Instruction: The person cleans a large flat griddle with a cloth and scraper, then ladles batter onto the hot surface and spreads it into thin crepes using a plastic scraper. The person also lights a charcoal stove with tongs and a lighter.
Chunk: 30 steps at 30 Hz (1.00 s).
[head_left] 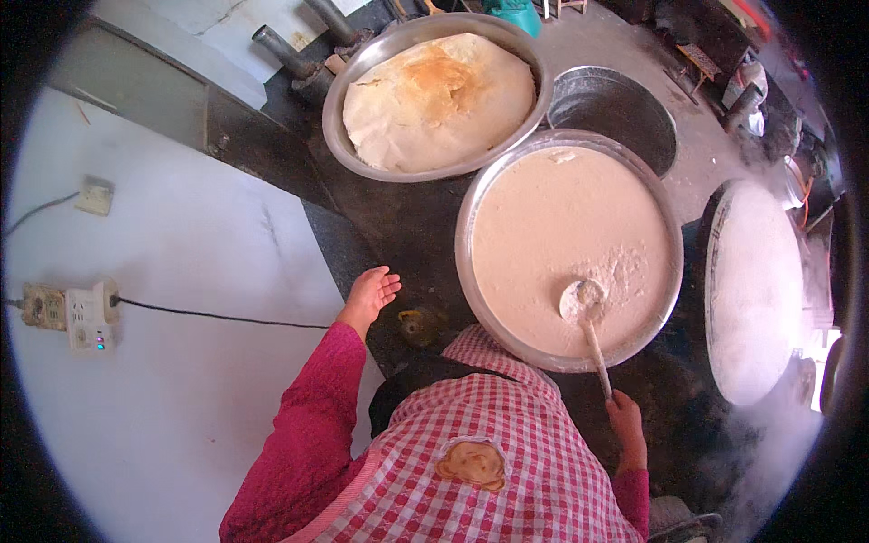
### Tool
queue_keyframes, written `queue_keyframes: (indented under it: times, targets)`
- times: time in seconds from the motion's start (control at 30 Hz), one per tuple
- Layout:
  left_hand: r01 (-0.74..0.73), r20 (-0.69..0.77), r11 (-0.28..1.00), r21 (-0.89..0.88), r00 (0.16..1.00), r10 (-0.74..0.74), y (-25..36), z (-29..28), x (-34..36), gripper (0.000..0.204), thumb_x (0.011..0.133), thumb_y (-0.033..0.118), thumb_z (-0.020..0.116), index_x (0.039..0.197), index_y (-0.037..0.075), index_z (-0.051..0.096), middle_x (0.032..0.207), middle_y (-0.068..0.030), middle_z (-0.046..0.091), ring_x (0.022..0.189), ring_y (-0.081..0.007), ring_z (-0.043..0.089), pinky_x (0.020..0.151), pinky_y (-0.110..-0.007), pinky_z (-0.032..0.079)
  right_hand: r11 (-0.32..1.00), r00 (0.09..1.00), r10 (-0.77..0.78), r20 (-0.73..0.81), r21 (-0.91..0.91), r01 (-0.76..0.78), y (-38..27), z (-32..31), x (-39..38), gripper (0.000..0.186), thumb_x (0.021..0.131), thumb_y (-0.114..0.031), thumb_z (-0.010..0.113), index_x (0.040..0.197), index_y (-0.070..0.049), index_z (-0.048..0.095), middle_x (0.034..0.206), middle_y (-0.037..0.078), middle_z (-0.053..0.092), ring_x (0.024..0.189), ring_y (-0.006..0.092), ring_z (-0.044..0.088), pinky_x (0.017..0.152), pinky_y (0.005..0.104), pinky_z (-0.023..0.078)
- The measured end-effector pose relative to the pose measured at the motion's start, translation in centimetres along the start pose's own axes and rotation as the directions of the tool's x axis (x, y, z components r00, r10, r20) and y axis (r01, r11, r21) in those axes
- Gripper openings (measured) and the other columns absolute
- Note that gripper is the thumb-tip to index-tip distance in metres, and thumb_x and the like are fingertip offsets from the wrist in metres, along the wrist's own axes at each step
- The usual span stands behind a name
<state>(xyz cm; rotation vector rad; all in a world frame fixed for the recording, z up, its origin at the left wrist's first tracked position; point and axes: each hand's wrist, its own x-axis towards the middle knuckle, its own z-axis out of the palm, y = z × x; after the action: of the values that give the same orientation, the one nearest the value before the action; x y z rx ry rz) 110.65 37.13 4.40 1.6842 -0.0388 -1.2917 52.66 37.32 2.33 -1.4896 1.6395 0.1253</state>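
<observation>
Below, right hand [626,423] gripping ladle [588,328] in batter basin [471,217], left hand [369,295] open, empty, near flatbread bowl [333,118]

Count: 3 metal basins – batter basin [568,249], flatbread basin [434,95] behind it, empty basin [615,113] behind-right. 1 ladle [588,326] in the batter. 1 round griddle [756,290] right of it. 2 wall sockets [77,312] far left.

ladle [584,303] bowl sunk in batter [561,235], steam blurring griddle [756,290] edge
</observation>
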Motion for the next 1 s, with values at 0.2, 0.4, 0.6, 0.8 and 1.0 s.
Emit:
queue_keyframes:
  times: [0.2,0.4,0.6,0.8,1.0]
  targets:
    - [0.024,-0.170,0.998,0.050,0.985,-0.015,4.3,-5.2,8.1,0.034,0.087,0.031,0.051,0.115,0.014,0.044,0.105,-0.0085,0.058,0.088,-0.0215,0.059,0.074,-0.038,0.045,0.974,0.970,0.179,-0.163,-0.106,-0.198,-4.9,0.7,0.2,0.038,0.078,-0.018,0.054,0.111,0.002,0.055,0.097,0.020,0.062,0.091,0.0328,0.060,0.079,0.0366,0.047]
    - [-0.015,-0.303,0.995,0.100,0.952,0.045,12.3,-11.6,22.7,0.040,0.085,0.034,0.050,0.119,0.014,0.042,0.105,-0.0053,0.052,0.088,-0.0208,0.054,0.068,-0.036,0.043,0.900,0.857,0.435,-0.276,0.117,-0.419,-8.3,3.5,0.9,0.041,0.076,-0.015,0.053,0.114,0.003,0.053,0.099,0.020,0.061,0.094,0.0284,0.058,0.083,0.0351,0.044]
    - [0.018,-0.400,0.957,0.289,0.911,0.103,21.6,-16.3,31.7,0.037,0.085,0.036,0.046,0.113,0.012,0.048,0.088,-0.0061,0.047,0.073,-0.0192,0.048,0.057,-0.035,0.038,0.879,0.844,0.475,-0.249,0.098,-0.466,-13.8,9.4,0.8,0.039,0.078,-0.015,0.058,0.110,0.007,0.054,0.108,0.023,0.057,0.104,0.0355,0.053,0.092,0.0379,0.041]
    - [-0.007,-0.466,0.971,0.240,0.876,0.122,27.2,-18.4,35.2,0.062,0.085,0.033,0.050,0.133,-0.001,0.030,0.137,-0.0202,0.032,0.124,-0.0343,0.035,0.097,-0.041,0.032,0.942,0.907,0.315,-0.281,0.212,-0.261,-21.2,7.5,2.9,0.036,0.078,-0.011,0.056,0.109,0.007,0.053,0.108,0.023,0.057,0.105,0.0340,0.052,0.090,0.0374,0.040]
    - [-0.052,-0.621,0.919,0.390,0.722,0.304,32.3,-18.8,33.4,0.072,0.084,0.033,0.054,0.137,-0.001,0.018,0.141,-0.0191,0.025,0.129,-0.0338,0.028,0.104,-0.039,0.026,0.909,0.874,0.392,-0.287,0.265,-0.321,-22.4,6.7,6.6,0.042,0.075,-0.005,0.056,0.115,0.008,0.048,0.104,0.018,0.058,0.097,0.0261,0.055,0.087,0.0332,0.042]
